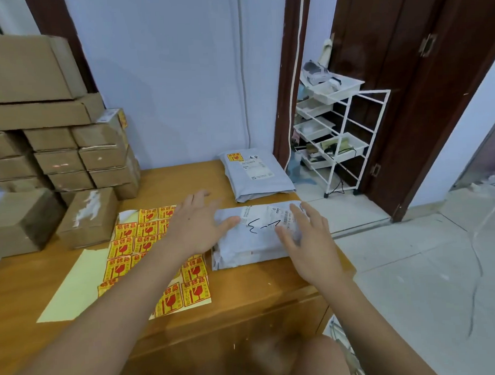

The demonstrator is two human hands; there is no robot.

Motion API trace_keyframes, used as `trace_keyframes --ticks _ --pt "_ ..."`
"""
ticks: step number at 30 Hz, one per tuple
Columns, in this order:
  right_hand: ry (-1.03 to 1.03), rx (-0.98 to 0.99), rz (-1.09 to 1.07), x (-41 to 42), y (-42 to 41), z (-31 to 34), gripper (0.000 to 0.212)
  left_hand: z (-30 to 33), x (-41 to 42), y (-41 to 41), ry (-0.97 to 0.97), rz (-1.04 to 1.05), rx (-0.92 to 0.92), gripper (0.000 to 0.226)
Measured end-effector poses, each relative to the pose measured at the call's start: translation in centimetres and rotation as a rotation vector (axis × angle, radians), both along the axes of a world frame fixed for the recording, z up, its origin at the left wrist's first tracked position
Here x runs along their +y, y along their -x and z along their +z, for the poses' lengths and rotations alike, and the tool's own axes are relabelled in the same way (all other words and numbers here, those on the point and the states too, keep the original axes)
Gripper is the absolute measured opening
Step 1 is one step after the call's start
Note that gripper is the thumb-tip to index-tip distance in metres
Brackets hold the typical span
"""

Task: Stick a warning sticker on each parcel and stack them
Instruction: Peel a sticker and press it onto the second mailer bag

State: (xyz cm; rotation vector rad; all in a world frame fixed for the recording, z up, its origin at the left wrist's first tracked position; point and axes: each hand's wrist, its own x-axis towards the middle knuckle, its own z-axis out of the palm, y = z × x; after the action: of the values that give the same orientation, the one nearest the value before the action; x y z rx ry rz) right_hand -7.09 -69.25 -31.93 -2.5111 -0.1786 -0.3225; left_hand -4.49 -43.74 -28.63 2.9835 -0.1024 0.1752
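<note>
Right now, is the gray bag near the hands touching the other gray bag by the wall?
Apart. The head view shows bare wooden table between the near parcel and the far parcel.

Sticker sheet (125, 264) left of parcel (254, 243)

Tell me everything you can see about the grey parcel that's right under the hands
The near parcel is a flat grey plastic mailer bag lying on the wooden table by its right edge, beside the sticker sheet. A white shipping label with barcodes and a black handwritten scrawl covers its top. No warning sticker shows on it. Its near edge looks folded and layered. The left hand rests its thumb on the left part, and the right hand lies spread over the right part. It lies apart from the far parcel.
</note>
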Motion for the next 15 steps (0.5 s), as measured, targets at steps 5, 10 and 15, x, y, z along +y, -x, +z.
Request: trace_keyframes --ticks 5,10,15 --pt "-0.057 -0.06 -0.119 1.9 4.3 -1.6 0.064 -1.9 -1.1 -3.7 0.047 -0.223 0.17 0.077" --pt "-0.127 0.119 -0.138 3.0 5.1 -2.3 0.073 -2.8 -1.5 -4.3 0.101 -0.256 0.203 0.076" --pt "-0.292 0.171 -0.089 4.7 3.6 -1.6 0.083 -2.7 -2.1 -2.6 0.169 -0.245 0.17 0.071"
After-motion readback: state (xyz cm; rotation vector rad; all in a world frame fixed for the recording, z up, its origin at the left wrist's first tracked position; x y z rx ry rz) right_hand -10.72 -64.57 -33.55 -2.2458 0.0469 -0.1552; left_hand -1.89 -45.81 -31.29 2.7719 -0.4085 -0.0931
